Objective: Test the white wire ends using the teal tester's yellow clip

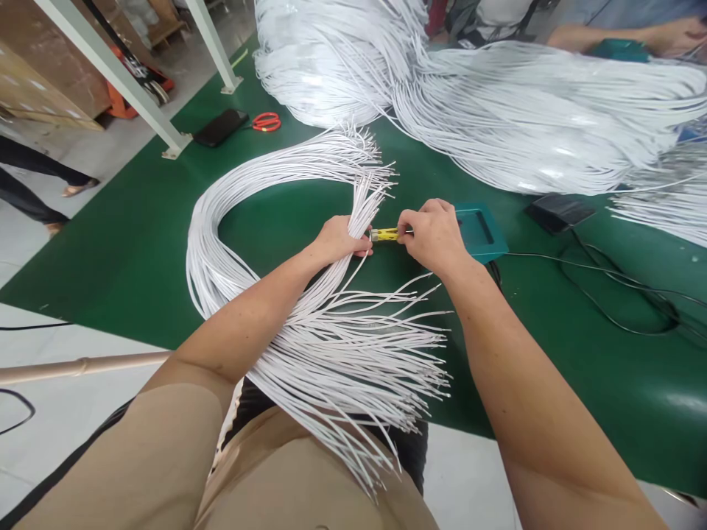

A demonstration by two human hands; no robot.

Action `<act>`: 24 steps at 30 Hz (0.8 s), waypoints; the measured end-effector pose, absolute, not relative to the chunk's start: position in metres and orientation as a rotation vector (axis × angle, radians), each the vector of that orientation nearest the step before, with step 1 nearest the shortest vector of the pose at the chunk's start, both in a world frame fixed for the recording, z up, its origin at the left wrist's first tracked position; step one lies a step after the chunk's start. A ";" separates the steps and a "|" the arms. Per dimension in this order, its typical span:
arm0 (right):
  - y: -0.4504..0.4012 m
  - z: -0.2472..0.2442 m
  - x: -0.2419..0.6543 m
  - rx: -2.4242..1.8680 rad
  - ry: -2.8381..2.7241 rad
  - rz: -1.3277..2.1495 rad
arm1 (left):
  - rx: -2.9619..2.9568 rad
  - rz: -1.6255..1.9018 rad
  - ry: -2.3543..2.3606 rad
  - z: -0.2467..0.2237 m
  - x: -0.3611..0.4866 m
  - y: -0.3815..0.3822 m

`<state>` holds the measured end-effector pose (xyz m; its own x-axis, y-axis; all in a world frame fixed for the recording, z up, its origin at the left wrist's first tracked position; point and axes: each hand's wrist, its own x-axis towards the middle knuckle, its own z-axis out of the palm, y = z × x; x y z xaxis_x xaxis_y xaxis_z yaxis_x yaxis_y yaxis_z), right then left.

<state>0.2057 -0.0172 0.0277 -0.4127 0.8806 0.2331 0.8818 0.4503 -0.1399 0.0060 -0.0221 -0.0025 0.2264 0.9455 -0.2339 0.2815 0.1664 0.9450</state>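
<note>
My left hand [345, 239] is closed around a bunch of white wires [367, 202], whose ends stick up above the fingers. My right hand [434, 234] pinches a small yellow piece with a metal end [385, 235]; its exact kind is unclear. The metal end is close to my left fingertips and one wire, but I cannot tell whether they touch. From the bunch, a long bundle of white wires [204, 228] curves round to the left. Many loose wire ends [387, 361] fan out below my hands, over the table edge. Behind my right hand lies a teal device [484, 232].
Large heaps of white wires [552, 118] cover the back of the green table [579, 383]. Red-handled scissors [266, 122] and a black phone-like object [222, 128] lie back left, by a white post [177, 140]. A black box [560, 213] and cables sit right. Another person's arm [602, 37] shows beyond.
</note>
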 end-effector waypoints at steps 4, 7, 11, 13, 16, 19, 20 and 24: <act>-0.025 0.024 0.216 -1.572 -2.318 -0.121 | 1.326 0.726 1.273 0.000 0.007 -0.023; -0.029 0.017 0.221 -1.707 -2.171 -0.301 | 1.295 0.704 1.274 0.005 0.006 -0.024; -0.030 0.015 0.219 -1.753 -2.129 -0.291 | 1.283 0.705 1.270 0.013 0.001 -0.025; -0.034 0.021 0.219 -1.693 -2.096 -0.228 | 1.328 0.721 1.250 0.016 -0.003 -0.026; -0.051 0.033 0.226 -1.625 -1.934 -0.087 | 1.351 0.758 1.163 0.021 -0.006 -0.030; -0.076 0.038 0.240 -1.764 -1.664 0.107 | 1.340 0.773 1.053 0.025 -0.003 -0.034; -0.085 0.038 0.245 -1.827 -1.585 0.172 | 1.320 0.777 1.029 0.026 -0.002 -0.036; -0.107 0.034 0.258 -1.975 -1.378 0.301 | 1.293 0.734 0.976 0.029 0.005 -0.043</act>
<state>0.2576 -0.1074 0.0344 0.4069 0.8924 0.1948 0.7300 -0.1895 -0.6567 0.0051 -0.0425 0.0286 0.4315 0.8851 -0.1746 0.0772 0.1566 0.9846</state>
